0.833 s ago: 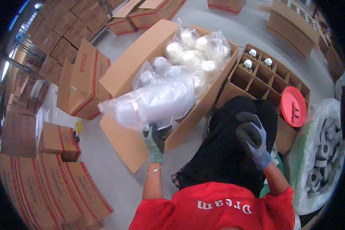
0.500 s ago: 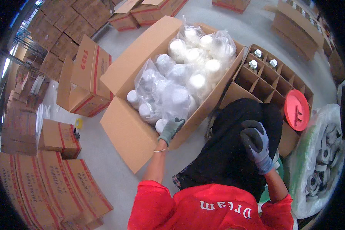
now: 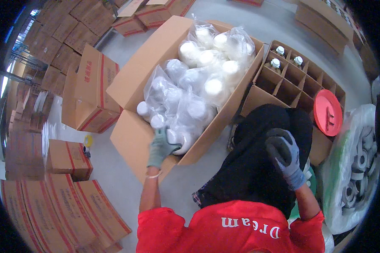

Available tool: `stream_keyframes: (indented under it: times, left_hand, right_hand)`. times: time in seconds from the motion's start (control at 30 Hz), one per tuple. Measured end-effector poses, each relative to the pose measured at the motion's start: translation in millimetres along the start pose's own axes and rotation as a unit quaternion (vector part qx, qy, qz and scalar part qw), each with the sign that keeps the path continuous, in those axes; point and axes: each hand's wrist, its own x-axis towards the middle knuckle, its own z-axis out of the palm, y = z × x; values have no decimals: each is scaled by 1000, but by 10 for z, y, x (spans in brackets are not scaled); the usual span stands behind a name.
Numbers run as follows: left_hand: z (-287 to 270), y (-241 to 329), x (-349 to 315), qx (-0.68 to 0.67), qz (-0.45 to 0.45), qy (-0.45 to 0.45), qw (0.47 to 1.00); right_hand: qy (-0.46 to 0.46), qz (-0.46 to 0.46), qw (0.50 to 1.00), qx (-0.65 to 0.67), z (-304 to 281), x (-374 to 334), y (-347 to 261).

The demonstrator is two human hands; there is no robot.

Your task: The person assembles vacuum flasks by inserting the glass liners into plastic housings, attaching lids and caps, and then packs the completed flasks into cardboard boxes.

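My left hand (image 3: 160,148), in a grey-green glove, reaches into the near corner of a large open carton (image 3: 133,141). Its thumb stands apart from the fingers, against a loose white round-ended cylinder (image 3: 182,142). Several similar white pieces fill the carton, many inside clear plastic bags (image 3: 194,103). My right hand (image 3: 285,156), in a blue-grey glove with a dark palm, rests over my black-clad thigh. Its fingers are curled closed, and whatever may lie inside them is hidden.
A divided carton (image 3: 283,90) with 3 white-capped bottles stands at right, a red round lid (image 3: 327,113) on its near corner. Grey rings lie in a plastic-lined container (image 3: 331,206). At left are an open carton (image 3: 90,90), a tape roll (image 3: 88,141) and flattened cartons (image 3: 67,206).
My left hand has moved left and spread its thumb from its fingers beside the white cylinder. My right hand keeps its curled pose. The whole view has shifted slightly.
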Motion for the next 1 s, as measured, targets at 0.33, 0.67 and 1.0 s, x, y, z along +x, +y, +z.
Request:
stream_keyframes:
  times: [0.33,0.67,1.0]
  left_hand:
    - [-1232,1218,-1038,-506,20,189,842]
    - [42,555,326,149,107,71,981]
    - [878,24,-45,70,-104,15,992]
  right_hand:
    - [-12,-86,987,139,347,310,-649]
    - [256,-45,949,-176,-851,-80,688]
    - [274,216,839,-417,-2053,-1155,3611]
